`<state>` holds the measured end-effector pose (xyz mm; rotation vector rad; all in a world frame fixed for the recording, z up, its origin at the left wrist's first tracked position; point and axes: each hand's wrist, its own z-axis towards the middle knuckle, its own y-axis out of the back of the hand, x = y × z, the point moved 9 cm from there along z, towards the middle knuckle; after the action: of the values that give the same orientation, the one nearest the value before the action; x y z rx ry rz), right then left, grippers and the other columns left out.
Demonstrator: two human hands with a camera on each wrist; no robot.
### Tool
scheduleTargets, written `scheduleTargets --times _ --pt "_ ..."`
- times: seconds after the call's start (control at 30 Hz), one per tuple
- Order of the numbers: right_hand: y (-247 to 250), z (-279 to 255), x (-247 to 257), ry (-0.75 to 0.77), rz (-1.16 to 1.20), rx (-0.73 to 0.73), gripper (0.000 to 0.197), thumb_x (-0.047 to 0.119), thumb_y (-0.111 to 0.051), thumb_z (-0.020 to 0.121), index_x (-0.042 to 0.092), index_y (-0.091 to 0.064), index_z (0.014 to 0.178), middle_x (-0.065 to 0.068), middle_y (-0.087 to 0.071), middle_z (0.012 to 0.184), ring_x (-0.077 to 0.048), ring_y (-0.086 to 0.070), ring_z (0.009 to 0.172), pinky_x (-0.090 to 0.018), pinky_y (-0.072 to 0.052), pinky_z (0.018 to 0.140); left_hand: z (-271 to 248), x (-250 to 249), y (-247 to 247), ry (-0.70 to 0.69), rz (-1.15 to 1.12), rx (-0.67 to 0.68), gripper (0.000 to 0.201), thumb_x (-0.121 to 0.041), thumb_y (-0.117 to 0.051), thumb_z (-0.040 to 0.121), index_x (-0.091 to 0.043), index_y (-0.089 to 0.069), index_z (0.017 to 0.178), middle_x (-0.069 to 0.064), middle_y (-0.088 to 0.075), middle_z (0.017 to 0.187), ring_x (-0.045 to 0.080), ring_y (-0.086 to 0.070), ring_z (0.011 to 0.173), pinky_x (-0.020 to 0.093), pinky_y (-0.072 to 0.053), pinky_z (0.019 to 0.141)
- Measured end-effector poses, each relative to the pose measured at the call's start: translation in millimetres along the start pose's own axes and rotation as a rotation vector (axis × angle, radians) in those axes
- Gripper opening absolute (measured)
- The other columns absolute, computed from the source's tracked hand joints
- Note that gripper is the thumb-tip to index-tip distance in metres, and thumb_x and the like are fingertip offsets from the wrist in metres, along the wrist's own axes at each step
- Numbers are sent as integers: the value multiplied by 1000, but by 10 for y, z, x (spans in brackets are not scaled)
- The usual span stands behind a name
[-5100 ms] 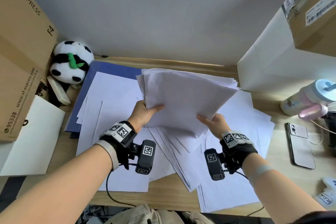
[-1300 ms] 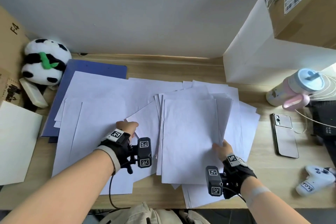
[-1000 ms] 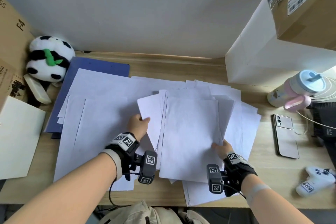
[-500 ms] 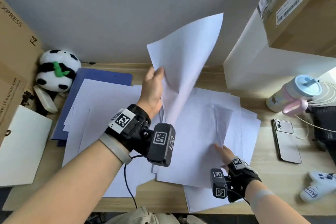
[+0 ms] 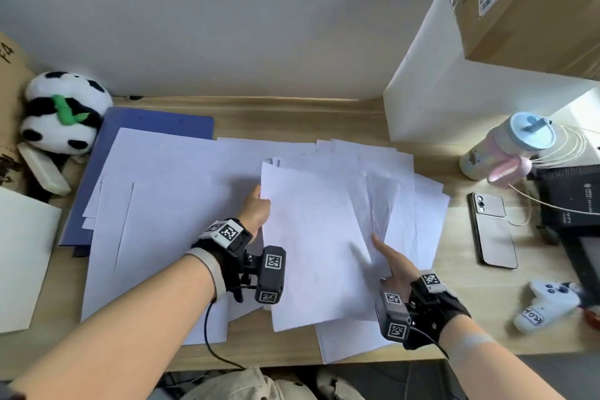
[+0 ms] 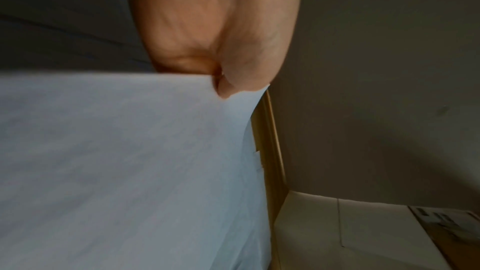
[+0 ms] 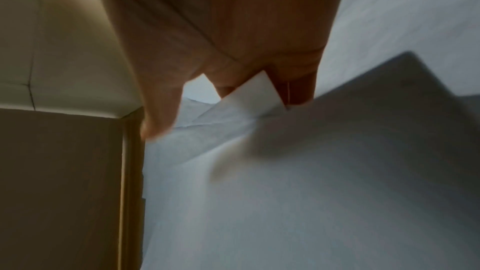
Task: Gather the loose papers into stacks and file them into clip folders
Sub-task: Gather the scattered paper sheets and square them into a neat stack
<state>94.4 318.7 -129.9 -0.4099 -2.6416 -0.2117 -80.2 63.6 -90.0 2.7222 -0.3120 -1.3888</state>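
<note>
Loose papers (image 5: 168, 191) sprawl to the front edge of the desk (image 5: 292, 114). Left hand (image 5: 256, 209) pinches the left edge of the top sheet (image 5: 311, 237); right hand (image 5: 394, 266) presses its right side with straight fingers.

I sit at a pale wooden desk (image 5: 292, 114) that runs back to a plain grey-white wall (image 5: 227, 26), with a low wooden lip along the line where they meet. On my right a tall white box (image 5: 454, 101) stands on the desk, and a brown cardboard carton (image 5: 535, 10) with shipping labels rests on top of it. A second carton (image 5: 8, 75) shows at the far left. The light is soft and even, and the brightest patch (image 5: 581, 101) lies low beside the white box.
</note>
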Motion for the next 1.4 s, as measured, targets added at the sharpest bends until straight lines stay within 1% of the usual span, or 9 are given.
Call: scheduleTargets --times 0.17,0.37,0.53,0.7,0.83,1.0,1.17,1.23,1.4 --pt "-109 66 47 137 -157 -78 35 5 -65 84 -3 -57 117 -15 -62 91 -26 -58 81 -31 -48 68 -61 140 -168 60 -16 87 44 3 -39 93 -10 -41 135 14 -56 130 22 -55 101 36 -49 87" --pt "-38 134 187 280 -218 -270 9 10 -51 90 5 -58 93 -12 -47 76 -20 -41 70 -29 -33 60 0 360 726 70 -52 -228 37 -3 -45 91 -9 -48 127 13 -59 101 20 -56 71 26 -43 60" --pt "-294 182 290 319 -244 -249 23 11 -53 91 11 -53 68 -5 -45 65 -18 -39 62 -28 -31 58 -147 638 1712 86 96 -568 39 1 -41 84 -7 -56 120 19 -61 122 38 -60 106 44 -51 91" --pt "-662 166 389 319 -425 -229 23 9 -47 93 -2 -57 110 -15 -51 84 -23 -45 77 -30 -35 64 -399 817 2284 217 284 -712 45 -5 -49 82 -12 -51 127 22 -43 136 37 -43 125 41 -40 103" --pt "-746 151 425 303 -545 -282 31 7 -43 92 -5 -52 119 -16 -51 92 -26 -47 83 -30 -34 71 -537 1049 2556 367 304 -709 65 -9 -60 77 -15 -36 137 17 -32 146 36 -38 130 43 -38 104" --pt "-761 128 427 284 -616 -316 32 6 -44 92 -5 -51 121 -23 -56 99 -26 -48 84 -30 -35 73 -530 1217 2791 433 272 -649 85 -21 -75 74 1 -28 141 22 -48 135 38 -53 120 44 -43 100" --pt "-781 78 437 260 -621 -322 34 6 -44 92 -5 -50 124 -29 -59 119 -28 -48 84 -32 -37 73 -384 1120 2588 299 217 -429 52 -19 -77 75 8 -60 115 17 -65 105 32 -65 88 40 -53 79" --pt "-783 60 434 233 -620 -315 36 7 -45 92 -5 -49 126 -28 -58 121 -34 -54 91 -40 -43 81 -338 954 2421 226 233 -316 36 -11 -75 76 9 -66 106 18 -69 102 31 -66 91 42 -53 85" --pt "-779 15 417 183 -606 -305 45 6 -45 93 -3 -40 137 -25 -51 134 -40 -50 120 -41 -39 101 -484 -269 2318 -178 389 -452 24 -14 -57 88 0 -68 104 20 -69 107 35 -64 101 37 -50 85"
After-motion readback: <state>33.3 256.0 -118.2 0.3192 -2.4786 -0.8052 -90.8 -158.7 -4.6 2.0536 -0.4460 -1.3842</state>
